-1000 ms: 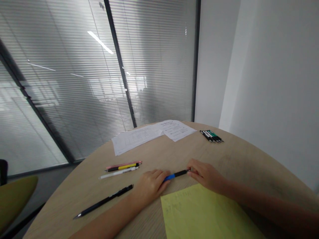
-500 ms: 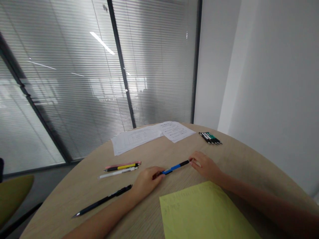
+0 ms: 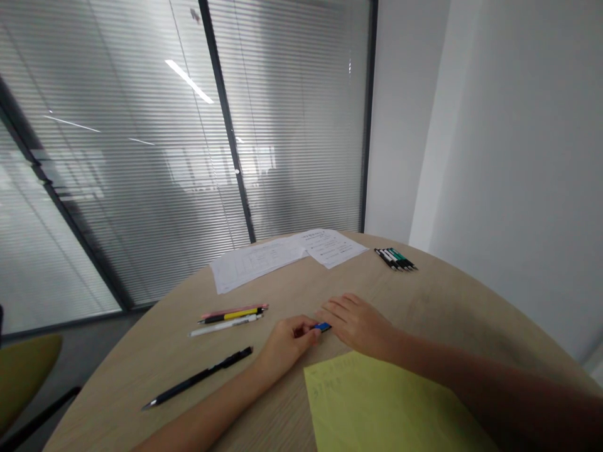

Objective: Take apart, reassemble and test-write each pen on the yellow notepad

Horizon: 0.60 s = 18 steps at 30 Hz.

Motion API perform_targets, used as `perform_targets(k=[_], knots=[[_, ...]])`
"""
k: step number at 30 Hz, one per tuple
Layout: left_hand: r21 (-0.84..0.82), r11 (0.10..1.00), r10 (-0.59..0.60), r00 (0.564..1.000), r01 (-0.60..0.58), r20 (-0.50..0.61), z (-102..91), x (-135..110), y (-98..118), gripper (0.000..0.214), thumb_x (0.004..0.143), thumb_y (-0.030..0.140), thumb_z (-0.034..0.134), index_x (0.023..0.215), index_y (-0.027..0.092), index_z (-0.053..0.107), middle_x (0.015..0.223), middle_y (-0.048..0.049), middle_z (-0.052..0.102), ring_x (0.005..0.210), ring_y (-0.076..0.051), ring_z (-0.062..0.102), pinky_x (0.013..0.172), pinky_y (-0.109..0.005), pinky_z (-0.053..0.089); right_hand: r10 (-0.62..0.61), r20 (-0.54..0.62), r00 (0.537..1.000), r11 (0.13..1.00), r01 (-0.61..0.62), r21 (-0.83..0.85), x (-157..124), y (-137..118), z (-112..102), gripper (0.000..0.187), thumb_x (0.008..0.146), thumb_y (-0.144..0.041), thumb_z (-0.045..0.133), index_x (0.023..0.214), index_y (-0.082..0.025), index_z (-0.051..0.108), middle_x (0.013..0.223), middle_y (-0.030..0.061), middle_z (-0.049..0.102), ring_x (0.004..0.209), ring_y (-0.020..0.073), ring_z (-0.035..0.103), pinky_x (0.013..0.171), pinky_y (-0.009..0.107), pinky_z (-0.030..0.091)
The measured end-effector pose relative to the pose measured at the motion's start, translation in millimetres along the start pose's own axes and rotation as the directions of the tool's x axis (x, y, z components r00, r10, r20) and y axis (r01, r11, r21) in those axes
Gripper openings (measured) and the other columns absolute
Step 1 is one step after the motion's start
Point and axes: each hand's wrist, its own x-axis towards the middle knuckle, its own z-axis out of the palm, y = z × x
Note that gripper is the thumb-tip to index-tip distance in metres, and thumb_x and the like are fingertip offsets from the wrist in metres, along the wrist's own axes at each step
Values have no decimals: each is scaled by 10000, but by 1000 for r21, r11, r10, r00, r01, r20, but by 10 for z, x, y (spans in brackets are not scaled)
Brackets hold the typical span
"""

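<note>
My left hand (image 3: 292, 339) is closed on one end of a blue pen (image 3: 323, 327) with dark parts, just above the yellow paper. Over the pen's other end lies my right hand (image 3: 355, 320), palm down, so only a short blue stretch shows between the two hands. The right fingers are bent over the pen and hide how they grip it. Left of my left hand rests a long black mechanical pencil (image 3: 198, 378). Beyond that are a white pen (image 3: 226, 325), a yellow and black pen (image 3: 233, 315) and a pink pen (image 3: 217, 311), side by side.
A yellow sheet (image 3: 386, 402) lies at the front of the round wooden table (image 3: 301, 285). White printed papers (image 3: 257, 263) spread along the back. A row of several black, white and green pens (image 3: 396, 259) sits at the back right. A green chair (image 3: 31, 370) stands at the left.
My right hand has moved left along the blue pen and now covers its dark end. My left hand keeps its hold at nearly the same spot.
</note>
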Motion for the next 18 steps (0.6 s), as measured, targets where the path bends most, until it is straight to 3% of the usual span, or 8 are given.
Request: perform_targets(k=[4,7,10,12,13,15,17,18], knots=[[-6,999,41,999,-41,-33,55,-55,74,169,722,250,465,663,130,569,512,36,482,484,-87,398,481,-194,311,-49,3,999,998,48,46,54,-22,13,285,845,-145,362,1102,-146,485,918,77,609,839,184,512,745,334,359],[98,993,65,997,-62,-29,31,-106,134,216,762,284,437,734,139,594,564,17,536,520,-103,446,498,-201,337,-13,-18,1000,995,15,102,8,1,4,268,827,-125,375,1059,-157,506,887,71,601,805,179,506,704,312,358],[277,954,133,991,-118,-35,7,-191,211,256,803,293,389,783,147,599,667,-15,589,589,-122,500,541,-216,374,114,-34,993,972,-104,211,-76,71,-34,229,792,-97,377,941,-163,538,835,68,582,789,181,491,688,305,352],[403,880,271,963,-251,7,25,-271,258,229,800,264,393,821,146,588,718,-35,601,644,-139,523,580,-232,395,263,-44,964,909,-232,347,-126,145,-87,177,777,-111,371,832,-164,531,764,55,557,731,169,479,650,291,349],[457,819,359,931,-347,66,52,-317,276,208,790,254,412,843,145,581,739,-43,603,670,-148,529,596,-240,403,347,-38,937,849,-297,437,-144,186,-124,141,774,-139,377,780,-169,515,724,41,538,693,159,469,622,280,344],[510,648,518,818,-566,250,144,-408,295,192,776,275,461,877,151,568,776,-51,607,706,-159,535,618,-251,409,498,34,866,650,-400,646,-160,264,-216,129,775,-252,407,684,-183,465,627,3,477,594,132,433,548,254,321],[476,473,624,663,-741,413,279,-487,284,213,794,321,482,939,181,548,853,-36,618,746,-149,543,656,-246,409,574,181,798,335,-431,838,-148,323,-320,277,756,-430,423,613,-192,415,534,-37,394,481,101,362,473,233,278],[460,415,665,607,-785,436,354,-518,268,215,821,315,457,984,195,530,905,-21,621,783,-137,546,689,-238,405,574,259,777,149,-409,900,-133,342,-374,357,732,-524,413,591,-195,397,501,-53,358,434,86,318,447,226,257]])
